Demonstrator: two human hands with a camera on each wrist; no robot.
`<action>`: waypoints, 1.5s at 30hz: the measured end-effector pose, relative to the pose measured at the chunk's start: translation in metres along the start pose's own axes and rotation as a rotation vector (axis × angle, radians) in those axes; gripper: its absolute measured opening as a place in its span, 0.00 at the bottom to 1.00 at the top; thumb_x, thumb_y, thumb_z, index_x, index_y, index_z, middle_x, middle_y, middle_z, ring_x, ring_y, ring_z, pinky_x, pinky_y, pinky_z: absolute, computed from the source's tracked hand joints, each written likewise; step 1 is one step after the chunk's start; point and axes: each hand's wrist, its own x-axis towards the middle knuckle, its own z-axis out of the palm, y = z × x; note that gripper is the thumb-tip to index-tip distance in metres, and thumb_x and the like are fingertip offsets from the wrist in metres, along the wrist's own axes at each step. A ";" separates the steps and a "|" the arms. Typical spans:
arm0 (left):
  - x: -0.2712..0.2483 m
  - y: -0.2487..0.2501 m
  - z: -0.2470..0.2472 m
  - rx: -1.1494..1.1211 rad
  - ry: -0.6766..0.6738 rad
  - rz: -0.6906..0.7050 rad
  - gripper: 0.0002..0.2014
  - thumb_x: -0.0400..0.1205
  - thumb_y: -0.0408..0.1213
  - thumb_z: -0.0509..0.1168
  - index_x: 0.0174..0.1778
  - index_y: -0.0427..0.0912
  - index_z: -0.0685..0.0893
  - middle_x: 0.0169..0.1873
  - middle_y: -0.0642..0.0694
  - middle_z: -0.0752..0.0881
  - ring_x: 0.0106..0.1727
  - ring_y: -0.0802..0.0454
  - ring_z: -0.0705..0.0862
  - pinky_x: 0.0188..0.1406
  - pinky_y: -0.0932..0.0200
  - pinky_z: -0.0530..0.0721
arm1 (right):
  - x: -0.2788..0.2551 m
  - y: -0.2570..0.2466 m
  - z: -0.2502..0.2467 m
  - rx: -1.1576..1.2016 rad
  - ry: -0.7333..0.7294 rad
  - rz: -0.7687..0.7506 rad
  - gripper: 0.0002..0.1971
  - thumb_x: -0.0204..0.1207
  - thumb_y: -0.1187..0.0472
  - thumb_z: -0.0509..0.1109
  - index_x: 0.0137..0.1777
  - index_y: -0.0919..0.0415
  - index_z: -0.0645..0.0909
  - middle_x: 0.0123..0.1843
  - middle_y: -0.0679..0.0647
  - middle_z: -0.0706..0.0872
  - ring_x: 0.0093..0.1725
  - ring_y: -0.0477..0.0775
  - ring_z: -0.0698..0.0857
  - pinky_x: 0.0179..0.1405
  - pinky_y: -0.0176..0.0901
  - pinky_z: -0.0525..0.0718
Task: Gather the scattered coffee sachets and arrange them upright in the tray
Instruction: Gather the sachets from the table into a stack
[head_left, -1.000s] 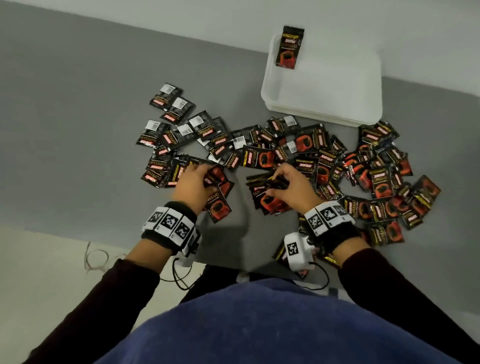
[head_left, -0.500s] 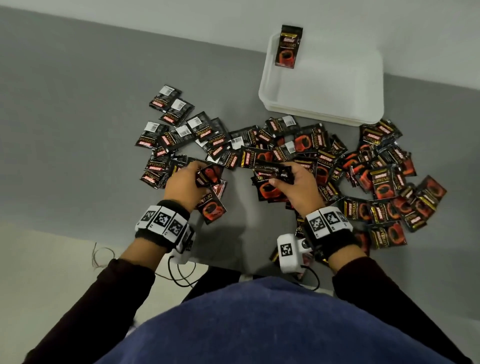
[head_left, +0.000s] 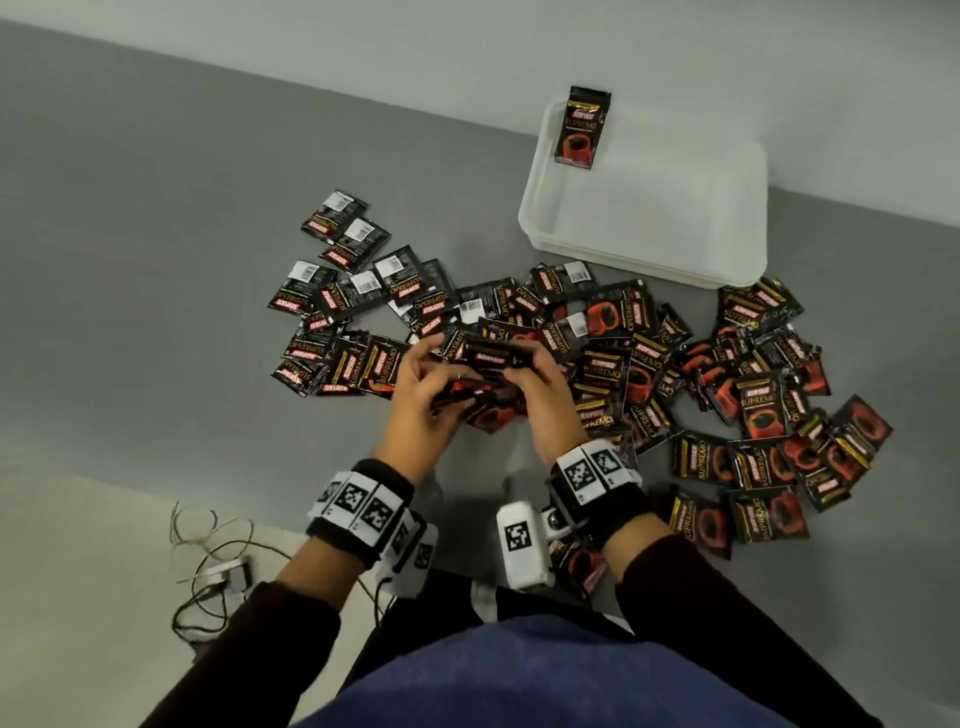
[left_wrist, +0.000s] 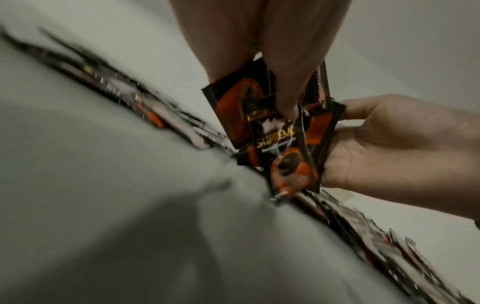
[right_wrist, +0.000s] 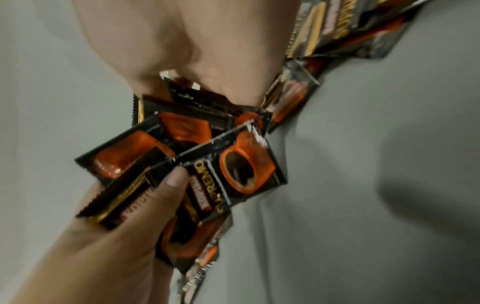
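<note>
Black-and-red coffee sachets (head_left: 644, 364) lie scattered over the grey floor in front of a white tray (head_left: 649, 249). One sachet (head_left: 582, 127) stands upright against the tray's far left wall. Both hands meet over the middle of the spread, just above the floor. My left hand (head_left: 421, 400) and my right hand (head_left: 545, 395) together grip a bunch of sachets (head_left: 491, 364). In the left wrist view my left hand (left_wrist: 285, 98) pinches the bunch (left_wrist: 283, 148) from above. In the right wrist view my right hand (right_wrist: 182, 67) holds the fanned bunch (right_wrist: 207, 164) from above.
A tangle of thin cables with a small adapter (head_left: 223, 571) lies on the pale floor strip at the lower left. A pale wall (head_left: 779, 78) runs behind the tray. Bare grey floor (head_left: 130, 260) stretches to the left of the sachets.
Both hands have lifted their sachets off the floor and come together, merging them into one bunch. The left hand has moved right towards the right hand.
</note>
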 end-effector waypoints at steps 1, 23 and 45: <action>-0.001 -0.004 0.007 -0.010 -0.003 -0.044 0.15 0.70 0.22 0.71 0.52 0.37 0.86 0.70 0.31 0.68 0.67 0.65 0.66 0.71 0.66 0.65 | -0.002 0.004 -0.002 0.032 -0.013 0.050 0.14 0.78 0.70 0.58 0.50 0.49 0.78 0.49 0.53 0.84 0.45 0.43 0.87 0.42 0.36 0.83; -0.019 -0.017 0.020 -0.401 -0.001 -0.147 0.26 0.68 0.13 0.70 0.60 0.36 0.75 0.58 0.38 0.78 0.62 0.46 0.78 0.70 0.51 0.74 | -0.009 0.025 -0.014 -0.566 -0.163 -0.293 0.25 0.65 0.77 0.70 0.63 0.63 0.75 0.59 0.59 0.82 0.63 0.55 0.80 0.69 0.44 0.76; -0.009 -0.024 0.016 -0.213 -0.162 -0.012 0.36 0.76 0.17 0.61 0.77 0.36 0.52 0.78 0.34 0.59 0.81 0.37 0.56 0.79 0.36 0.56 | -0.017 0.021 -0.001 -0.160 -0.130 -0.038 0.23 0.70 0.70 0.66 0.64 0.56 0.69 0.58 0.53 0.81 0.54 0.32 0.81 0.54 0.23 0.77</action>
